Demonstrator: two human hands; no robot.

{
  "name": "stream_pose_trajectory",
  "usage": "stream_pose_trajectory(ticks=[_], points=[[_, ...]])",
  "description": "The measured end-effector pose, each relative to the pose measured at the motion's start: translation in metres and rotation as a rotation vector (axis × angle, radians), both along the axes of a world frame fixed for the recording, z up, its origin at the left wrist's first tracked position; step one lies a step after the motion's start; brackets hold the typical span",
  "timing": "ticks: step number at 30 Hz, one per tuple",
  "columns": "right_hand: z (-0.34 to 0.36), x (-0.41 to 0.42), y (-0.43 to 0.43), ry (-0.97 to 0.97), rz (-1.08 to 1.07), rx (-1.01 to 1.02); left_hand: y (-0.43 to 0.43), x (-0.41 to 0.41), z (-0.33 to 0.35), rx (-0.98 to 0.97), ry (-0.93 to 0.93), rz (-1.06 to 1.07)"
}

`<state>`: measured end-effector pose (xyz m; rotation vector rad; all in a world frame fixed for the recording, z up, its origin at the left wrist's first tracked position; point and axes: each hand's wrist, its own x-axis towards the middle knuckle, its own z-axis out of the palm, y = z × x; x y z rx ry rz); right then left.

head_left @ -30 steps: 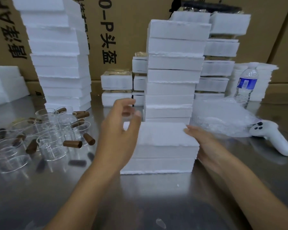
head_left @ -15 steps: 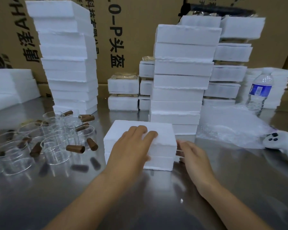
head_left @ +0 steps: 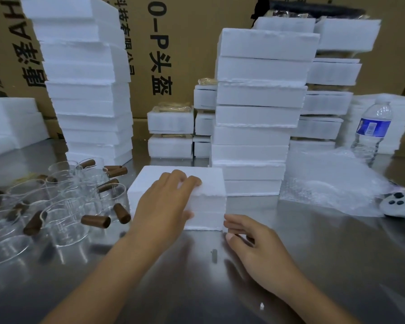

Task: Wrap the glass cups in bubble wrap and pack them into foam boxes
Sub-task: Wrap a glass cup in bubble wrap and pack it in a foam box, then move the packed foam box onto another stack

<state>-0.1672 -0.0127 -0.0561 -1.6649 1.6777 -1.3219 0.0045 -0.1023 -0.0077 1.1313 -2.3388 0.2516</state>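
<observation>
A closed white foam box [head_left: 211, 181] lies on the steel table [head_left: 313, 265] in front of me. My left hand [head_left: 166, 204] holds it, with bent fingers on the lid near its right edge and the thumb against the front face. My right hand [head_left: 255, 244] is at the box's lower right corner, its loosely curled fingertips touching that corner. Several clear glass cups [head_left: 66, 213] with brown handles stand grouped on the left. A heap of bubble wrap [head_left: 330, 181] lies on the right.
Tall stacks of foam boxes stand at the back left [head_left: 87, 90] and just behind the box [head_left: 260, 108], with lower ones between them. A water bottle [head_left: 372, 129] and a white controller [head_left: 400, 205] are at the right. Cardboard cartons [head_left: 185, 31] form a wall behind.
The foam box has slid left and away from me, towards the cups. My left hand came down onto its lid; my right hand dropped from the lid's right edge to the lower corner.
</observation>
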Motion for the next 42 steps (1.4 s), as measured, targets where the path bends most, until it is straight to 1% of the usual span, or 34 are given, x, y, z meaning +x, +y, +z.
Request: stream_pose_trajectory(ticks=[9,16,29,37,42], points=[[-0.004,-0.002,-0.001,0.097,-0.011,0.001,-0.007,0.001,0.004,0.023,-0.020,0.063],[-0.005,-0.003,0.000,0.115,-0.008,-0.001,-0.010,0.006,0.004,0.036,-0.019,0.112],[-0.001,-0.001,-0.001,0.124,0.002,-0.036,-0.048,-0.008,0.000,0.035,-0.044,0.147],[-0.006,-0.001,-0.003,0.140,-0.010,-0.041,-0.063,-0.030,-0.001,0.015,-0.174,0.232],[-0.005,0.000,-0.005,0.189,-0.020,-0.048,-0.077,-0.036,0.002,0.015,-0.220,0.242]])
